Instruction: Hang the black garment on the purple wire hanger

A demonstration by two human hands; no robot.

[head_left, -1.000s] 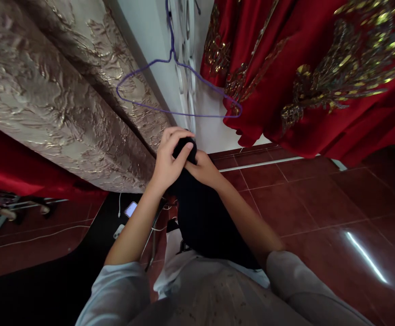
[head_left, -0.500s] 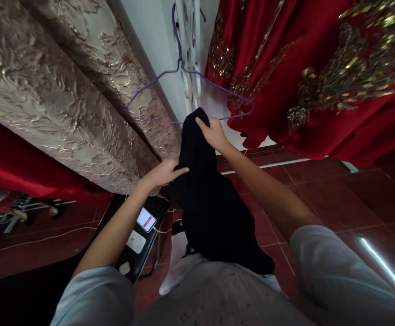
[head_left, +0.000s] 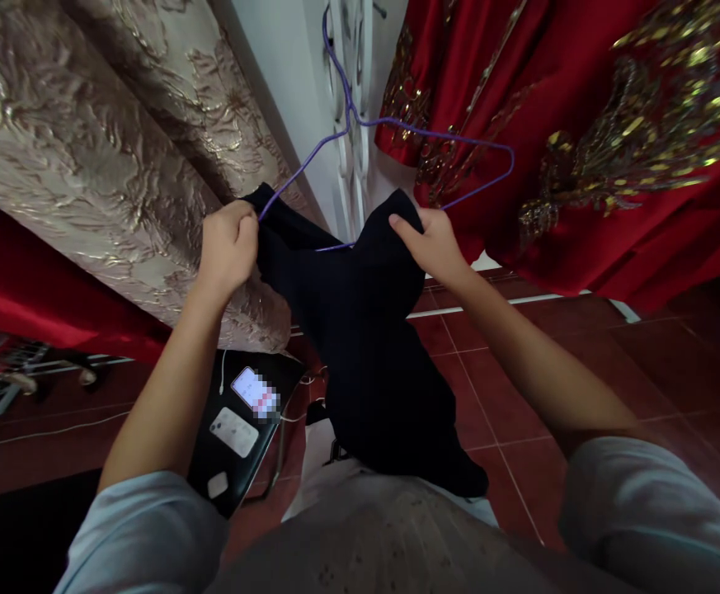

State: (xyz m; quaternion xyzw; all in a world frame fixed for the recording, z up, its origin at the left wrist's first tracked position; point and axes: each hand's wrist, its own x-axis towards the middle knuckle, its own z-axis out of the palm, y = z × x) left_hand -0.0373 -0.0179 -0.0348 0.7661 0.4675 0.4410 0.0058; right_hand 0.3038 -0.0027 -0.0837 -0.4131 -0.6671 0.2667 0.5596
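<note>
A dark, nearly black garment [head_left: 372, 355] hangs between my two hands, its upper edge pulled wide. My left hand [head_left: 229, 243] is closed round the left corner of that edge. On the right side, my right hand [head_left: 430, 243] pinches the cloth with the thumb on top. A purple wire hanger [head_left: 350, 111] hangs tilted in front of me. Its left shoulder runs down to the cloth at my left hand, and part of its bottom bar shows at the garment's upper edge. The hanger's right end sticks out bare beyond my right hand.
Beige embossed fabric [head_left: 149, 165] hangs at left, red fabric with gold sequins [head_left: 557, 165] at right. A white rack [head_left: 350, 181] stands behind the hanger. On a black seat [head_left: 236, 478] lie a lit phone [head_left: 251, 388], a white phone [head_left: 234, 431] and a small white block [head_left: 217, 484].
My left hand has moved up and left, spreading the garment's upper edge. My right hand has shifted right. The hanger has tilted, its left side dropping to the cloth and its right end rising.
</note>
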